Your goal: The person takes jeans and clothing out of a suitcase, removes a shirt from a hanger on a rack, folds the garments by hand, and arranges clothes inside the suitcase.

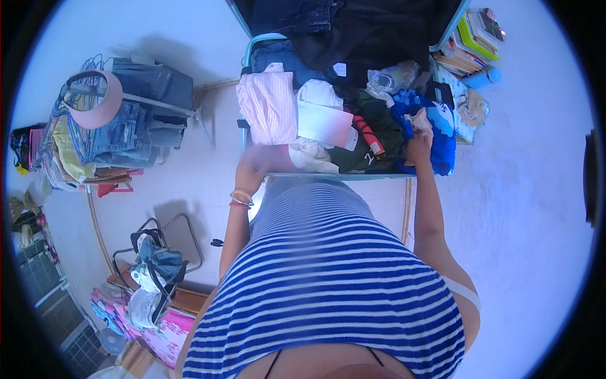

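Observation:
An open suitcase (245, 57) with pale teal edges lies in front of me, packed with clothes. My right hand (416, 150), at its near right corner, is closed on a pale crumpled cloth (420, 123) above a bright blue garment (445, 146). My left hand (254, 165) is at the near left corner, below a folded pink striped garment (268, 110); its fingers are smeared by motion beside a dull reddish patch. Between the hands lie a white card (328, 125), a white cloth (312, 156), a dark green garment (353, 159) and a red-and-black rolled item (369, 136).
Dark jeans (309, 14) hang in the raised lid. Books (470, 47) and a blue bottle (483, 78) stand to the right. At left is a rack of hanging clothes (126, 136) with a pink visor (95, 107); below it, a metal-framed chair (189, 237) holds clothing.

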A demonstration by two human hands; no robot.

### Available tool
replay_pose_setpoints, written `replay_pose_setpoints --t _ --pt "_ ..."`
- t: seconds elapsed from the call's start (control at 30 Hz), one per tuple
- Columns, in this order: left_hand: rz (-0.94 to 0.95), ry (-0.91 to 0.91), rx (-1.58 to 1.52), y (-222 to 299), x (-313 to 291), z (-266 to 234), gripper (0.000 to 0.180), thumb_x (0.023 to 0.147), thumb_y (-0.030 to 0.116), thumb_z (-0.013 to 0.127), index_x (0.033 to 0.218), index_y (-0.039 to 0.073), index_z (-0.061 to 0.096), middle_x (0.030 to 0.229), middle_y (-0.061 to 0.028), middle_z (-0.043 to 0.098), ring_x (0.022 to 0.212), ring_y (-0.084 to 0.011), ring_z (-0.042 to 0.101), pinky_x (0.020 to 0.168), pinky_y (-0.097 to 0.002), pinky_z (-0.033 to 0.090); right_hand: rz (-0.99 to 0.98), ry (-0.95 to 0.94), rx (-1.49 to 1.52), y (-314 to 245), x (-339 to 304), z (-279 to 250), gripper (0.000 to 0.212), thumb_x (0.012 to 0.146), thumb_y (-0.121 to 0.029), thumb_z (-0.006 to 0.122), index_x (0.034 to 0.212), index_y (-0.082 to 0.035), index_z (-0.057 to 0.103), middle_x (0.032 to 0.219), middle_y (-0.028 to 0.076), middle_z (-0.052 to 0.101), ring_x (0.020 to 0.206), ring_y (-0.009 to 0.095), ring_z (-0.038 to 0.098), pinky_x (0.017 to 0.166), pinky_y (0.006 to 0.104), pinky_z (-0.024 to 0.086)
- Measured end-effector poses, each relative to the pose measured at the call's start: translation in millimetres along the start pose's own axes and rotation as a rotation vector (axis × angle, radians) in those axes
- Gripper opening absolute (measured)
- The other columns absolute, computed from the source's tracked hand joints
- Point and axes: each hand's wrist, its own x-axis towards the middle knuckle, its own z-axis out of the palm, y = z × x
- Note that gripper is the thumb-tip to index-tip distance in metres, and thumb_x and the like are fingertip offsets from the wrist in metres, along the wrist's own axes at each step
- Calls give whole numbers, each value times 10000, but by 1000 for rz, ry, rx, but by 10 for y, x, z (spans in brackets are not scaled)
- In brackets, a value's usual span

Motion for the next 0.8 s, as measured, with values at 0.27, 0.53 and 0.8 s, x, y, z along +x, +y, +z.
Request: replay_pose_setpoints --t 0.27,0.53,0.8 --pt "6 13 14 129 -109 -10 380 685 103 581 1038 28 460 1053 -129 466 954 -235 469 784 -301 402 -385 423 943 -908 -405 -914 98 651 -109 528 713 -42 564 725 127 533 692 269 515 618 340 403" --pt "-70 -256 -87 131 30 96 363 705 98 573 1041 18 458 980 -120 508 878 -201 516 745 -276 421 -946 16 702 -2150 -133 -243 212 679 -223 520 762 -29 546 715 137 530 675 255 523 621 355 405" --pt "-32 -261 -61 36 -3 112 369 713 90 567 1049 0 445 988 -123 507 889 -195 517 765 -276 412 -321 -223 2451 -1016 -446 -801 253 703 -92 545 941 -17 502 867 70 545 775 148 536 703 286 436"
